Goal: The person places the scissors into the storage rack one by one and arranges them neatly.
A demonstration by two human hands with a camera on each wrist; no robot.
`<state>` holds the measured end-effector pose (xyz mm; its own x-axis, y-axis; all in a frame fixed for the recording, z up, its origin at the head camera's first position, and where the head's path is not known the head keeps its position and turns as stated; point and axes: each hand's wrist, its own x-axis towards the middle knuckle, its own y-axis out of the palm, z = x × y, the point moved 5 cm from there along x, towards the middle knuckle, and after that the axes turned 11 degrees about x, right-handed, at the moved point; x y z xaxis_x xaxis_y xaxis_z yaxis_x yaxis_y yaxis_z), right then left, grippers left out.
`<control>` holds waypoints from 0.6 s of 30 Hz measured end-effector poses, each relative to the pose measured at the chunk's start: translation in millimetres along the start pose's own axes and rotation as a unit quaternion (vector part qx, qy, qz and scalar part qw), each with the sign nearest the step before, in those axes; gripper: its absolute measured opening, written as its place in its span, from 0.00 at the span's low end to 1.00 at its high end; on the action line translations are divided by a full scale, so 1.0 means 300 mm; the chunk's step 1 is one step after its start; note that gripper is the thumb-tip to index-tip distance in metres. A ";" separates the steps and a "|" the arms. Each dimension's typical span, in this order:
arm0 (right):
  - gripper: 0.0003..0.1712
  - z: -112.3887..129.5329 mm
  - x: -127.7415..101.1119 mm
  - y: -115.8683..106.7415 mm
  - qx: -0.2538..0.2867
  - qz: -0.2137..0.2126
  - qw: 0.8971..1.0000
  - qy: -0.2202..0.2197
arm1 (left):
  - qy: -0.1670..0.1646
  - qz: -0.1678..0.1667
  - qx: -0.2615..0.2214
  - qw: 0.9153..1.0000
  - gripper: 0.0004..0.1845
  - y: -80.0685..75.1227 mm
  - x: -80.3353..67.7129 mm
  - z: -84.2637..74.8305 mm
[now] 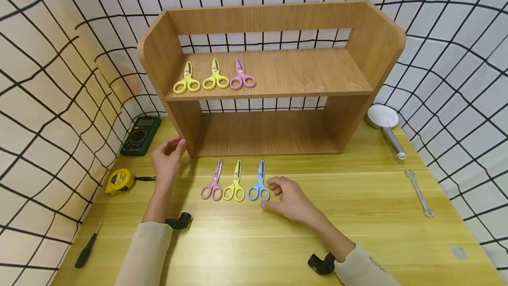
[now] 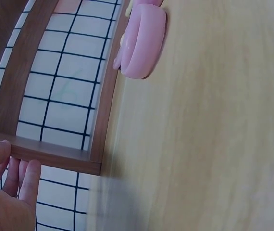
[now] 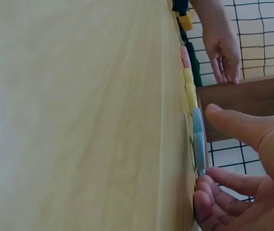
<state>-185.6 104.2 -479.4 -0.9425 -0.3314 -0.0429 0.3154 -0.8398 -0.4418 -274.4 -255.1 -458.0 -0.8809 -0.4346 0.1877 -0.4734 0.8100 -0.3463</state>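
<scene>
My left hand (image 1: 167,156) is at the front edge of the wooden shelf's (image 1: 270,96) left side panel, fingertips touching it; its fingers look relaxed in the left wrist view. My right hand (image 1: 291,200) is beside the blue scissors (image 1: 259,187), thumb and fingers apart, fingertips close to the handle. Whether they touch it I cannot tell. Left of the blue pair lie yellow scissors (image 1: 234,186) and pink-purple scissors (image 1: 213,186), all pointing toward the shelf. On the upper board are two yellow scissors (image 1: 187,80) (image 1: 215,77) and one purple pair (image 1: 241,77).
At left are a green multimeter (image 1: 140,137), a yellow tape measure (image 1: 120,181) and a black-handled screwdriver (image 1: 88,247). A round-headed silver shower head (image 1: 384,120) and a wrench (image 1: 420,194) lie at right. Black-gridded white cloth (image 1: 448,56) surrounds the wooden table (image 1: 246,246).
</scene>
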 end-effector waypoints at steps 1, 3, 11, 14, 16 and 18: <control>0.35 -0.004 0.003 0.006 -0.007 0.000 1.000 0.004 | 0.000 -0.001 0.003 1.000 0.17 0.000 -0.001 0.000; 0.34 -0.008 0.011 0.015 -0.025 -0.005 1.000 0.008 | 0.001 -0.003 0.007 1.000 0.17 -0.001 -0.003 0.000; 0.27 -0.006 0.042 0.037 -0.074 -0.044 0.996 0.018 | -0.002 -0.010 0.017 1.000 0.16 -0.001 -0.003 0.005; 0.24 -0.010 0.042 0.034 -0.066 -0.054 0.996 0.026 | 0.000 -0.012 0.016 1.000 0.16 -0.001 -0.003 0.004; 0.22 -0.011 0.038 0.029 -0.041 -0.060 0.997 0.025 | 0.003 -0.011 0.014 1.000 0.16 0.000 -0.003 0.002; 0.21 -0.012 0.032 0.020 -0.004 -0.063 0.998 0.023 | 0.005 -0.009 0.013 1.000 0.16 -0.001 -0.004 0.002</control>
<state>-193.3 97.6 -485.7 -0.9789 -0.2024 -0.0281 0.1929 -0.8699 -0.4540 -273.3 -255.2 -458.7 -0.8720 -0.4449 0.2043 -0.4896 0.7915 -0.3659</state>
